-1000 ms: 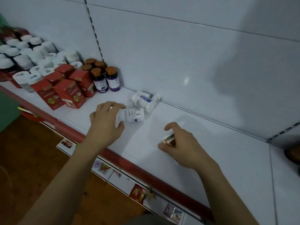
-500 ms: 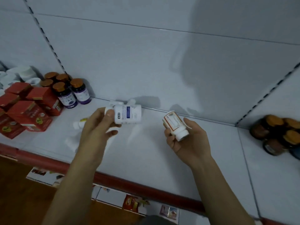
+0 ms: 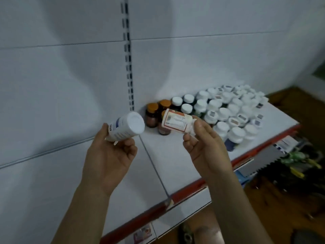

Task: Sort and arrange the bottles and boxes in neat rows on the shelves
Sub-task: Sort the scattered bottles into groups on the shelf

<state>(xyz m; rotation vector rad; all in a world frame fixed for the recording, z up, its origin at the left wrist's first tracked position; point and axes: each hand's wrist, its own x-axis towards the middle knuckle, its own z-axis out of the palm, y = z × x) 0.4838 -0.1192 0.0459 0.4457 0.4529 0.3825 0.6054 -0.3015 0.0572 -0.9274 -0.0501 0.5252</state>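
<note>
— Two bottles are off the shelf, one in each hand?
— Yes. The left hand (image 3: 109, 159) has thumb and fingers curled round a white bottle with a blue label (image 3: 125, 126). It is held on its side above the white shelf (image 3: 167, 164), near the back panel (image 3: 70, 85). The right hand (image 3: 205, 143) pinches a white bottle with an orange-bordered label (image 3: 175, 123) at one end. That one is tilted too, just right of the first, and the two bottles do not touch.
— What stands around them?
— On the far side of the shelf, against the panel, are brown bottles with amber caps (image 3: 152, 113). To their right come dark bottles with white caps (image 3: 187, 103). Then a dense block of white-capped bottles (image 3: 233, 111) runs in rows to the shelf's right end. A slotted upright (image 3: 127, 59) runs down the panel, ending just left of the amber caps. A red strip (image 3: 190, 190) edges the near side of the shelf, with picture cards (image 3: 143, 232) beneath it.
— Anything in the way?
— The orange-labelled bottle covers part of the amber-capped group, so I cannot count them.
— And what is hard to make out?
— The print on both labels is blurred. A round white end of the blue-labelled bottle faces the camera, and I cannot tell whether it is the cap or the base. The right fingers hide the held end of the other bottle. At the right, beside the wooden floor (image 3: 263, 208), lies a dark heap with green bits (image 3: 299, 159), too dim to name. Both forearms are cut off at the bottom edge.
</note>
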